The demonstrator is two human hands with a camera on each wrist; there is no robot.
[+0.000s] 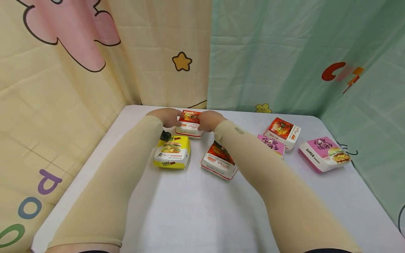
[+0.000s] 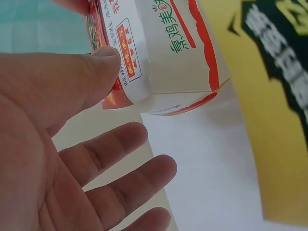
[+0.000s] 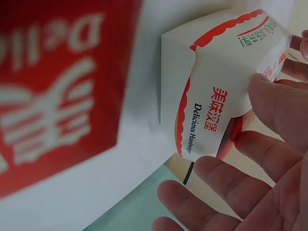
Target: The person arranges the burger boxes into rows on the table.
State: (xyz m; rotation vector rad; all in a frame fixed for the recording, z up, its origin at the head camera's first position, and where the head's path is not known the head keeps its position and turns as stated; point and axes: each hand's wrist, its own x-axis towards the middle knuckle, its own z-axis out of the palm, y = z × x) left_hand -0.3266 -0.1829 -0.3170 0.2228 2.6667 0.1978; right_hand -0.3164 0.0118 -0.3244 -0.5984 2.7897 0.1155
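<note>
A red-and-white hamburger box [image 1: 190,128] sits near the table's back edge, between both hands. The left hand [image 1: 167,117] holds its left end; in the left wrist view the thumb [image 2: 91,72] lies over a corner, the index finger is hidden and the other fingers spread free. At the other end, the right hand [image 1: 210,120] pinches the box, thumb [image 3: 274,103] on the white side and index finger at the red top edge. A yellow-and-white burger box [image 1: 172,153] lies below the left hand. Under the right forearm, a second red-and-white box [image 1: 219,162] is partly covered.
To the right stand another red-and-white box [image 1: 282,132], a pink burger box [image 1: 272,144] partly behind the right sleeve, and a pink-and-white "SUPER" box [image 1: 325,154]. Printed curtains [image 1: 269,52] hang behind and beside the white table [image 1: 183,211].
</note>
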